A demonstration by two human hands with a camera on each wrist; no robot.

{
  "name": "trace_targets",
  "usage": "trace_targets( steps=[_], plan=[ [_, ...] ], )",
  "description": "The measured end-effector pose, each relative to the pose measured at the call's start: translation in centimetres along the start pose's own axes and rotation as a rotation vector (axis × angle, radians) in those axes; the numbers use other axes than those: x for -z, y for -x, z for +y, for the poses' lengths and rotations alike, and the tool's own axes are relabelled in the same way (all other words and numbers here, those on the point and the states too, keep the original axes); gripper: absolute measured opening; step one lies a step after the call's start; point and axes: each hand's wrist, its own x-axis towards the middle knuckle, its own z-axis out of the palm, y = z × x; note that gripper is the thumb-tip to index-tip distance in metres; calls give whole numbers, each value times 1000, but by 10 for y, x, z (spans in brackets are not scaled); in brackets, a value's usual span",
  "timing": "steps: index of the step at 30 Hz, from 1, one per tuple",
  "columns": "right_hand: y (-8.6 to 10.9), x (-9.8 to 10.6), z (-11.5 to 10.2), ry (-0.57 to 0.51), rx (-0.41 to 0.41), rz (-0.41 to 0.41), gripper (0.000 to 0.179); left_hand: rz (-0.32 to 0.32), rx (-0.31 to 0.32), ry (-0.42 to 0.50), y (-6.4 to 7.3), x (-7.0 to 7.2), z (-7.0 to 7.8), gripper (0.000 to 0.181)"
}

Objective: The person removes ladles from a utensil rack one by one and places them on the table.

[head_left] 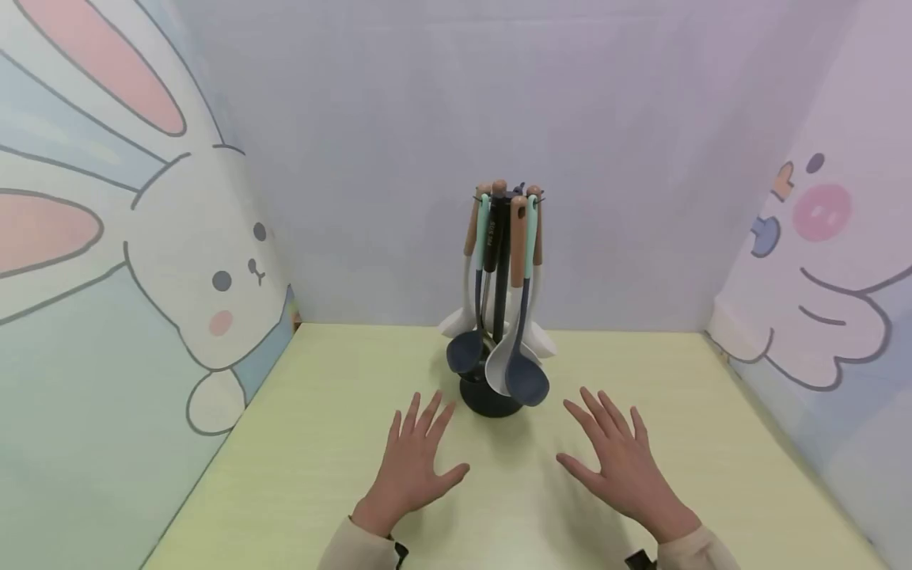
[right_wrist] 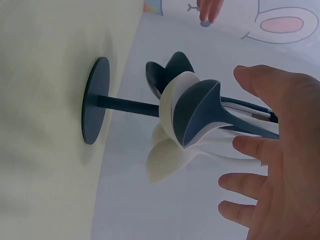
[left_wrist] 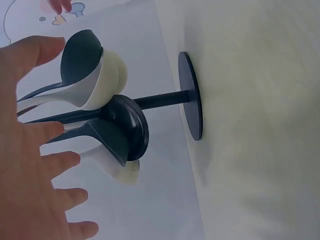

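A black utensil stand (head_left: 492,402) with a round base and a central post stands upright on the table. Around its top hang several ladles, among them a dark blue ladle with a mint handle (head_left: 527,381), another dark blue ladle (head_left: 465,352) and a white ladle with a wooden handle (head_left: 499,370). My left hand (head_left: 412,467) is spread in front of the stand on the left, holding nothing. To the right, my right hand (head_left: 621,467) is spread likewise, apart from the ladles. Both wrist views show the black base (left_wrist: 191,97) and the ladle bowls (right_wrist: 200,107) beyond the fingers.
The pale yellow-green table (head_left: 321,396) meets a plain lilac backdrop (head_left: 356,158) behind the stand. Side panels carry a cartoon rabbit (head_left: 199,269) on the left and a pale cartoon animal (head_left: 841,277) on the right.
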Motion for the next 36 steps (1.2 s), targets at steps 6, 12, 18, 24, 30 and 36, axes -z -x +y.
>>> trace_targets(
  steps=[6,12,18,24,30,36],
  plan=[
    [-21,3,2,-16,42,47,63,71,-23,126,-24,18,-4,86],
    [-41,8,8,-61,106,130,57,119,-71,293,-63,46,-4,90],
    [-53,13,9,-123,14,75,51,118,-63,458,-110,67,1,93],
    [-69,13,11,-224,-35,17,48,183,-73,518,-155,86,8,97],
    [-84,11,12,-325,4,41,45,267,-50,635,-203,109,12,103],
    [-95,12,8,-410,-5,43,42,249,46,845,-244,122,19,100]
  ],
)
